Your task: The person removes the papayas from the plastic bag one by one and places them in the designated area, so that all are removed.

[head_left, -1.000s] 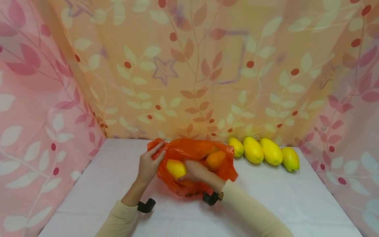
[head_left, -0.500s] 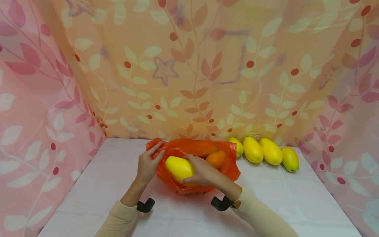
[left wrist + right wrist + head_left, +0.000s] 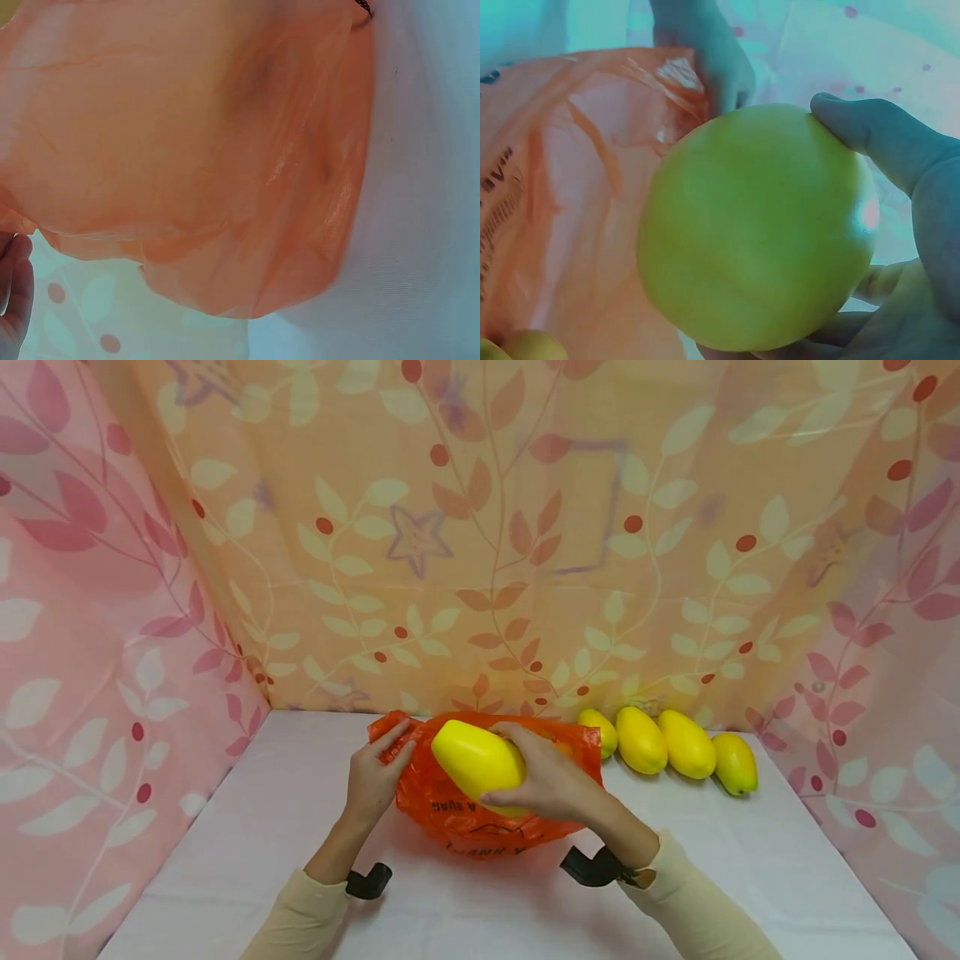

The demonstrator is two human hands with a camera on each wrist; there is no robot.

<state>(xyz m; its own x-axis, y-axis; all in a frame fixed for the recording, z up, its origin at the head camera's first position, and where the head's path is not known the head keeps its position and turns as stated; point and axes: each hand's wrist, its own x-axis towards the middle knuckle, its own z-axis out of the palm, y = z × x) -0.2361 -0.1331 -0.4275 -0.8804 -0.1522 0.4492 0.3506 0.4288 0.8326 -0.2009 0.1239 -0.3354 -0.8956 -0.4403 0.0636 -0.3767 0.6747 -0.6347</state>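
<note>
A yellow mango (image 3: 478,762) is held by my right hand (image 3: 551,777) over the red plastic bag (image 3: 480,835), thumb on its near side. In the right wrist view the mango (image 3: 757,229) fills the middle, with thumb and fingers round its right and lower sides. My left hand (image 3: 373,781) pinches the bag's upper left edge. The left wrist view shows the bag (image 3: 187,150) large, with the left fingers (image 3: 19,281) at its lower left corner. What lies inside the bag is mostly hidden in the head view.
Several yellow mangoes (image 3: 641,740) lie in a row at the back right of the white table (image 3: 712,860), beside the bag. The rightmost mango (image 3: 736,763) is greener. A patterned curtain (image 3: 480,527) stands behind the table and at both sides.
My right hand has lifted the mango up out of the bag, moving slightly right. The bag's front has risen and covers the fruit inside. My left hand has hardly moved.
</note>
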